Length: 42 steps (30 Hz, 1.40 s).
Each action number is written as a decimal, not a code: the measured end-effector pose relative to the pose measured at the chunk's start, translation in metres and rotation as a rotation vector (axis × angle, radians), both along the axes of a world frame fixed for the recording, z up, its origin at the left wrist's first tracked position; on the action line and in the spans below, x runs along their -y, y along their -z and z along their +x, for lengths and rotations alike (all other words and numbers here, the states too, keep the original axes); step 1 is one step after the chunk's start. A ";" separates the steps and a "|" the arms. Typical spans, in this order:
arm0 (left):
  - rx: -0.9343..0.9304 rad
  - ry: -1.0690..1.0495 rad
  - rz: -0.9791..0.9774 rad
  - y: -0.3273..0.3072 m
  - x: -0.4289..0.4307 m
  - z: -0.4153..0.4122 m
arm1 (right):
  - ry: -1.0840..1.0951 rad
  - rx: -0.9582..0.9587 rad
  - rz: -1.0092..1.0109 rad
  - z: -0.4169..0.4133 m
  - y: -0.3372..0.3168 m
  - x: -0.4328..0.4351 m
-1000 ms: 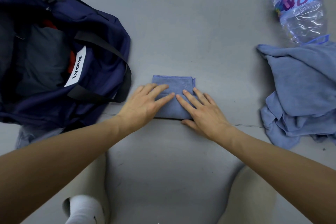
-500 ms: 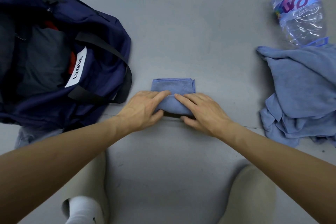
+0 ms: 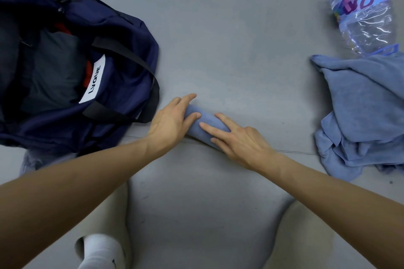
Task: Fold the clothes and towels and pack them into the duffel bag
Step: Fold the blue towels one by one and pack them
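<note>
Since the earlier frames, the blue towel [image 3: 211,122] has gone from a flat folded rectangle to a full roll, and both hands have travelled with it away from the person. It lies on the grey floor [image 3: 240,50] at the centre of the scene, just right of the duffel bag [image 3: 131,85]. Its long axis runs diagonally from far-left to near-right. The far-left end points toward the bag; the near-right end is covered by the right hand [image 3: 240,144]. The left hand [image 3: 172,120] curls its fingers over the far-left end, index finger extended past it. The right hand lies on top with straight fingers, pressing but not closed round the roll. Shaping of this towel appears finished, so packing comes next. That move likely calls for a firm grasp around the roll to keep it from unwinding, then a short transfer left into the open bag. A pile of blue cloths [image 3: 360,116] at the right, beside a plastic water bottle [image 3: 363,11], is not yet folded.
</note>
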<state>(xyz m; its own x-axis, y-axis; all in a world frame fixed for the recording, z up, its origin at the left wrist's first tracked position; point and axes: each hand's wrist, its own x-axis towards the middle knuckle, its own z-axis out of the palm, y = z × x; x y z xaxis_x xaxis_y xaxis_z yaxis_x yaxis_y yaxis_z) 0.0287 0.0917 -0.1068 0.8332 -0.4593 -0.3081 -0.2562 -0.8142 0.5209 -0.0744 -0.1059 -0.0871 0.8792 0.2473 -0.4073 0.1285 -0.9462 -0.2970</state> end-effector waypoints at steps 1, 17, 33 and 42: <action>-0.004 -0.024 0.015 0.000 0.001 0.002 | -0.042 -0.041 -0.051 0.002 -0.001 0.001; -0.397 -0.164 -0.324 -0.002 -0.025 -0.036 | 0.170 -0.407 0.279 -0.012 -0.003 -0.015; -0.671 -0.341 -0.541 -0.042 0.016 -0.011 | 0.317 -0.328 0.504 0.011 -0.016 -0.011; -0.376 -0.386 -0.651 -0.098 -0.038 0.050 | 0.157 -0.249 0.485 0.099 -0.094 -0.040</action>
<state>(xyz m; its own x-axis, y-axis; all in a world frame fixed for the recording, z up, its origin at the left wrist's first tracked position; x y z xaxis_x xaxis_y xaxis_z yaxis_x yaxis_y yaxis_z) 0.0792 0.1301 -0.0092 0.8631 -0.3455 -0.3684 0.2624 -0.3166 0.9116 0.0246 -0.0657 0.0074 0.8125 0.3322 -0.4791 -0.1319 -0.6957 -0.7061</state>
